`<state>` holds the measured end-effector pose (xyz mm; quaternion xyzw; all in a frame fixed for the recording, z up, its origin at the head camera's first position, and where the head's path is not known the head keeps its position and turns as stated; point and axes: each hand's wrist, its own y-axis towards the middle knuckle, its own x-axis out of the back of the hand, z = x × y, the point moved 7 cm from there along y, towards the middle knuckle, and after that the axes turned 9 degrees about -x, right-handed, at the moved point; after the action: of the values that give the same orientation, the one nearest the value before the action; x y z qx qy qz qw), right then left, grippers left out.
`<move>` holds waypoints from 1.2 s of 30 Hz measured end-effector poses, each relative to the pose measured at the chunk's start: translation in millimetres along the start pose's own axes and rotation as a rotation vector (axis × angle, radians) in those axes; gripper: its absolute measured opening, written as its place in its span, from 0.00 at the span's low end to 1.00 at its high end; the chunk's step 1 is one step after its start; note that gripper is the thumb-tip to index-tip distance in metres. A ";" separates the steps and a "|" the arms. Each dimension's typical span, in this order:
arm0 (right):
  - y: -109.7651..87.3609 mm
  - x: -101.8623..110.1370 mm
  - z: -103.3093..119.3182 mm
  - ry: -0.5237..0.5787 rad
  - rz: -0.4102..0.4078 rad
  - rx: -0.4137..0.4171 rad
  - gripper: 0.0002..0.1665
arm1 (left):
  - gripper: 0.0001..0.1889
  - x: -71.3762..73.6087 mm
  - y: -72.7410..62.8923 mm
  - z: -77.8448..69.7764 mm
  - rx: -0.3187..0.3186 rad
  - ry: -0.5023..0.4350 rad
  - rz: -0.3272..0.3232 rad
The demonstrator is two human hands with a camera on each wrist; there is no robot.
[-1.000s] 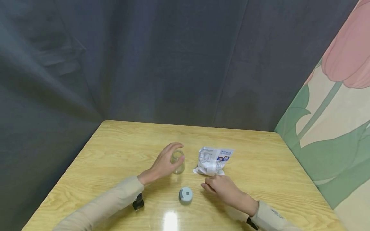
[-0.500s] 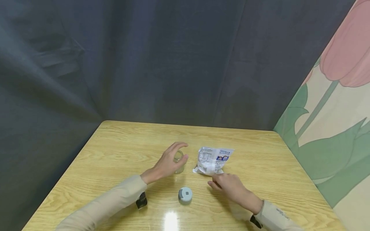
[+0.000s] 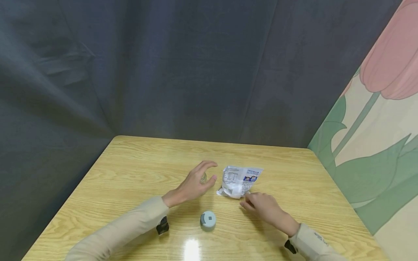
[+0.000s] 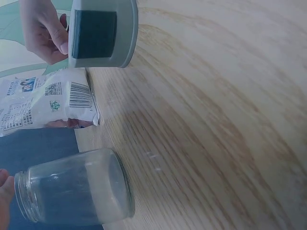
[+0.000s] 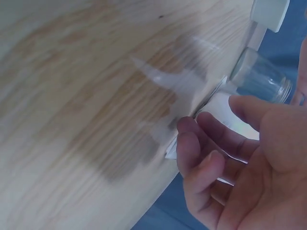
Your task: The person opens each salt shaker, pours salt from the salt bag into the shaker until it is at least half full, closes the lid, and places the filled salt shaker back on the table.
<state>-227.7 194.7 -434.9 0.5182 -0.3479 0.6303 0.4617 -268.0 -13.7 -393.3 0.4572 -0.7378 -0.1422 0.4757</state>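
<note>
Blue-grey canister [image 3: 208, 220] near glass jar [image 4: 76, 187]

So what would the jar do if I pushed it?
The jar would probably slide before tipping, as it stands upright on a wide base. Knocked over, it might roll, since its sides are round. It's clear and shiny like glass, so it could break if it fell.

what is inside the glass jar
Nothing shows inside the glass jar; in the left wrist view, blue cloth shows through its clear wall. In the head view the left hand covers most of it, hiding the inside there.
</note>
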 end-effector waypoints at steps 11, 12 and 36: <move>4.5 1.3 -18.3 -0.025 -0.044 -0.089 0.20 | 0.22 -5.5 4.9 -8.0 -0.038 -0.008 0.000; 4.8 2.0 -19.3 -0.034 -0.056 -0.087 0.20 | 0.22 -6.7 5.6 -8.5 -0.038 -0.008 0.005; 23.8 -3.4 -41.2 0.381 0.072 -0.085 0.30 | 0.38 -49.8 0.5 -4.8 0.147 -0.070 0.169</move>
<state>-263.7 223.9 -446.3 0.3569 -0.2987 0.7179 0.5177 -257.9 28.0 -419.0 0.4219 -0.7983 -0.0630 0.4251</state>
